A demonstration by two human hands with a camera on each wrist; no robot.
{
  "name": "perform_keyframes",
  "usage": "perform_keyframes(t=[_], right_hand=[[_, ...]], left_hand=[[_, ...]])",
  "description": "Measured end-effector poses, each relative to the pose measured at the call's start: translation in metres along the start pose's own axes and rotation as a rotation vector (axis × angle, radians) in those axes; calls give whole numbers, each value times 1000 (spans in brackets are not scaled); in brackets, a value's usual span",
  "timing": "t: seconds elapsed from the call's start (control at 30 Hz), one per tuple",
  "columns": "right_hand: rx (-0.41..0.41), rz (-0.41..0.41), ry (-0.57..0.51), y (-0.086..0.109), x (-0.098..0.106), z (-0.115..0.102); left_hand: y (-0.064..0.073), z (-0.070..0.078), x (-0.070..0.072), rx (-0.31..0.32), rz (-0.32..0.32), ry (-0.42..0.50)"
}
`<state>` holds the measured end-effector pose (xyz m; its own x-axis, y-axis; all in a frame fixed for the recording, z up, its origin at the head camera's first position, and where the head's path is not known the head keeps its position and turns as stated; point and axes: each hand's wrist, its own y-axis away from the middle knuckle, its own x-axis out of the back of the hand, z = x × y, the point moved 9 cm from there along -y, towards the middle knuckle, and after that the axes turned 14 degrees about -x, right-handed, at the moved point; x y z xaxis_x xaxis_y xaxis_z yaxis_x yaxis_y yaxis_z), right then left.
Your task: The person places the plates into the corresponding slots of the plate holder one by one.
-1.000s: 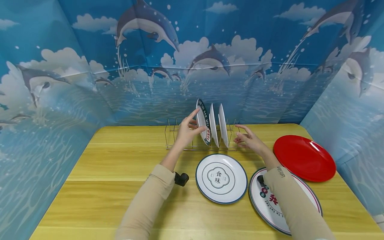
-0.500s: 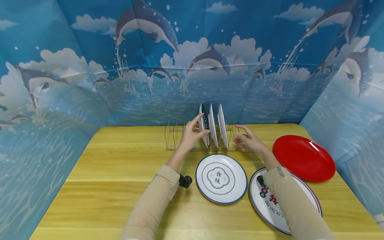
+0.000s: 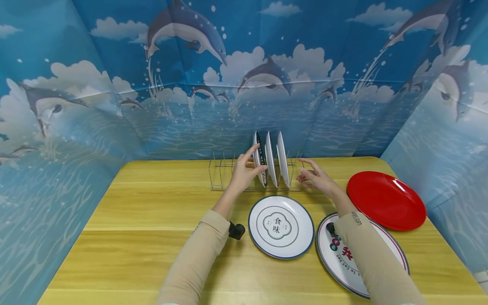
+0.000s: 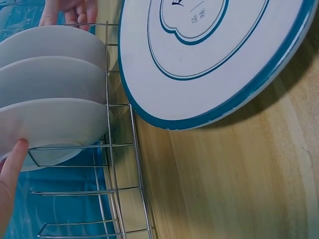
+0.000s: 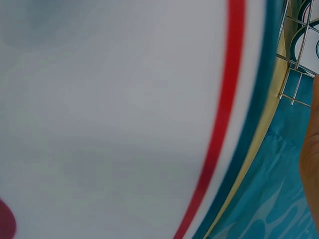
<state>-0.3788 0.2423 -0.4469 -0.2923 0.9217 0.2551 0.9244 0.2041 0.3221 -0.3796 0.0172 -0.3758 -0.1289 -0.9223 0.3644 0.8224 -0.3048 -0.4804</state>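
left hand (image 3: 240, 173) at leftmost upright, round white plate (image 4: 60, 122) in silver metal-wire rack (image 4: 111, 145)
its spread fingers touch the plate; right hand (image 3: 316, 178), loosely spread, beside the rack's right end.

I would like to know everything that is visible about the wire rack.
The wire rack is of thin, shiny, silvery wire, apparently metal, with upright loops joined by long rails. It stands on the wood-grained table, near the back edge. Three plates stand on edge between its loops, from its middle rightward. The left hand touches the leftmost plate; the right hand is beside the rack's right end, contact unclear.
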Motion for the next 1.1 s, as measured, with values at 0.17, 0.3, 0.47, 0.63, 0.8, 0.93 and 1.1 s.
perform_keyframes(t=[0.17, 0.3, 0.47, 0.63, 0.8, 0.93, 1.1], right_hand=[[-2, -1, 9, -1, 1, 0], [2, -3, 10, -1, 1, 1], [1, 6, 11, -1, 1, 0], [9, 8, 19, 0, 1, -1], [1, 10, 3, 0, 1, -1], [0, 5, 11, -1, 0, 0], [-2, -3, 11, -1, -1, 1]], left_hand=[[2, 3, 0, 12, -31, 9], [6, 6, 2, 33, -42, 45], [16, 9, 10, 49, -19, 69], [32, 13, 21, 21, 71, 143], [54, 18, 27, 9, 107, 221], [71, 27, 26, 23, 65, 264], [92, 31, 20, 63, -18, 235]])
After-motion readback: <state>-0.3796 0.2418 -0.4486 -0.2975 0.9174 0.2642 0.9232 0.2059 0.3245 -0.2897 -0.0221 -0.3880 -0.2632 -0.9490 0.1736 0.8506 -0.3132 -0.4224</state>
